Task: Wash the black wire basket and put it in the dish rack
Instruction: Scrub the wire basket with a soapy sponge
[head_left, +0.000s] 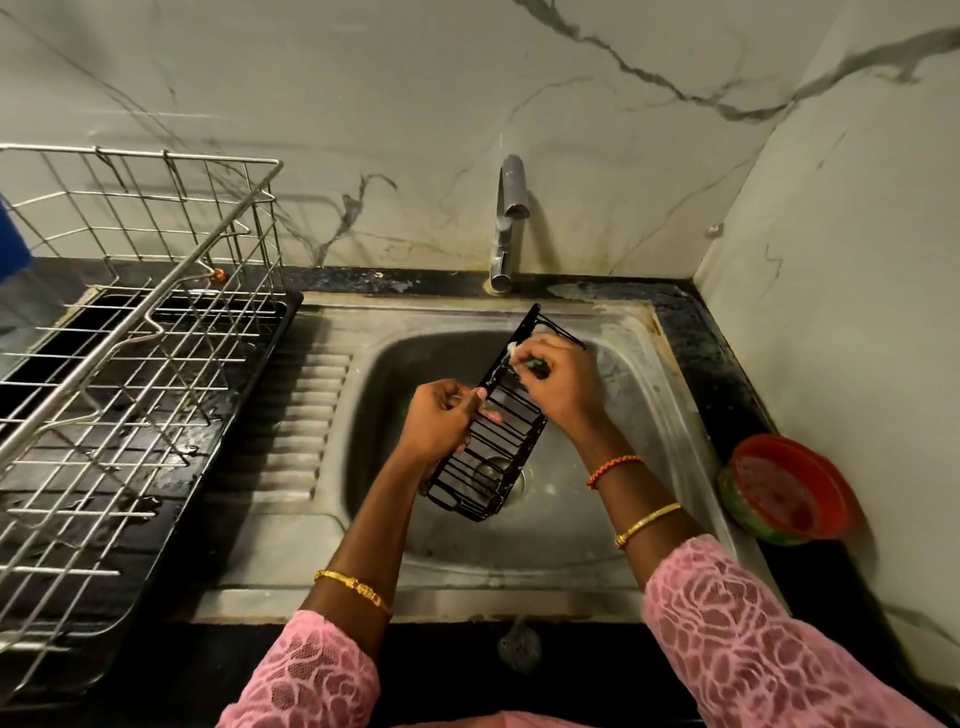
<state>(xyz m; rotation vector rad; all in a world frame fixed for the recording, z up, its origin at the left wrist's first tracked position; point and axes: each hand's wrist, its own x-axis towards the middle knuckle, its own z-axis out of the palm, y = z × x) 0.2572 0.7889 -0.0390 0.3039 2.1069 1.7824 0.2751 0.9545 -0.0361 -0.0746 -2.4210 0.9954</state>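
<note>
Basket held tilted over sink; left hand fingers curled round its side, right hand pinching soapy scrubber on wires. Risk: suds make grip slick, basket may drop into the sink.

Both forearms come out of pink lace sleeves with a raised floral pattern, ending short of the wrists. The left wrist wears one gold bangle (a small ornament sits on its band). The right forearm wears a slim gold bangle and, nearer the hand, a twisted orange-red thread band.
</note>
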